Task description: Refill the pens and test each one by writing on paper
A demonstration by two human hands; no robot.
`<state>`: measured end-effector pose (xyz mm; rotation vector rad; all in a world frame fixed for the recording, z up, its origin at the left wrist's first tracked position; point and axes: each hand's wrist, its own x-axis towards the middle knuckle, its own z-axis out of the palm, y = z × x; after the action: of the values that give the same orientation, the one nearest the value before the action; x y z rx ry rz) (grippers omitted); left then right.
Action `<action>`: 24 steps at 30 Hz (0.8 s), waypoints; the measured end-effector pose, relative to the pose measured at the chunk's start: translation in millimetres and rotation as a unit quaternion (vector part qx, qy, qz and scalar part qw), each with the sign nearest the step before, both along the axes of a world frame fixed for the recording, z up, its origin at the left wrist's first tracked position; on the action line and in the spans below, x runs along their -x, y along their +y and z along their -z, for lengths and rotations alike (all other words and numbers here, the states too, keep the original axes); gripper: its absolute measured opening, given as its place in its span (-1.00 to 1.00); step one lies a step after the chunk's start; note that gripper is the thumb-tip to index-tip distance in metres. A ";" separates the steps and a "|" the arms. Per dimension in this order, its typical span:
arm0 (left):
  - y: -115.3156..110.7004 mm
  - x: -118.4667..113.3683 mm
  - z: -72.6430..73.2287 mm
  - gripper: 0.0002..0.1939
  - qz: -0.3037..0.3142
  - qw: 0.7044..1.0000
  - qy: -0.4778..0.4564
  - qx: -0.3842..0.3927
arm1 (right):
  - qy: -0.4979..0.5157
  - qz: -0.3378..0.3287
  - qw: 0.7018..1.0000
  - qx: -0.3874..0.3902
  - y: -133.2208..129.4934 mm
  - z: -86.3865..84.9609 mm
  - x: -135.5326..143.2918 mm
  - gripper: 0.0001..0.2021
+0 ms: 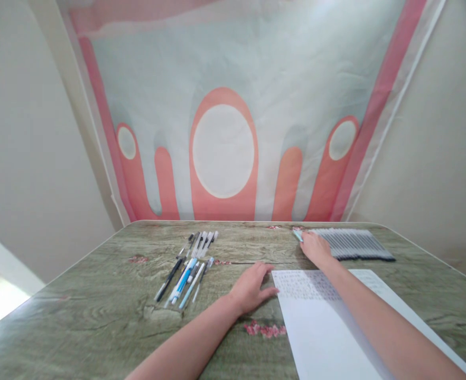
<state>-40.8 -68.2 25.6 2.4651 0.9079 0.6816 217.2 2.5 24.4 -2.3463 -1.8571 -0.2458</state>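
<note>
My left hand (252,287) rests on the table at the upper left corner of a white sheet of paper (320,332), its thumb and fingers apart and nothing in it. Rows of handwriting cover the top part of the sheet. My right hand (315,248) reaches across the paper and is closed on a light blue pen (297,235), of which only one end shows. That hand lies at the left end of a tight row of slim clear pens or refills with dark tips (355,244). Its fingers partly cover this row.
Left of my left hand lies a loose group of blue, white and black pens (185,282). Behind it sits a smaller bunch of clear and black pens (203,244). The wood-patterned table (98,316) ends at a wall hanging (223,206) with red shapes.
</note>
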 end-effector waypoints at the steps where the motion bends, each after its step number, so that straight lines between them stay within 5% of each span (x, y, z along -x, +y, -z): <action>1: 0.0 0.0 -0.2 -0.53 0.000 1.000 0.000 -0.001 | -0.001 0.000 1.000 0.000 -0.1 0.4 0.0 -0.78; 24: -1.6 -0.1 -5.6 -0.57 0.002 1.000 0.013 0.000 | -0.003 0.051 0.999 -0.013 3.9 6.9 -12.6 -0.75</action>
<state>-40.8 -69.9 31.1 2.4812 0.9121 0.6491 229.8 6.5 17.5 -2.4288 -1.7290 -0.2865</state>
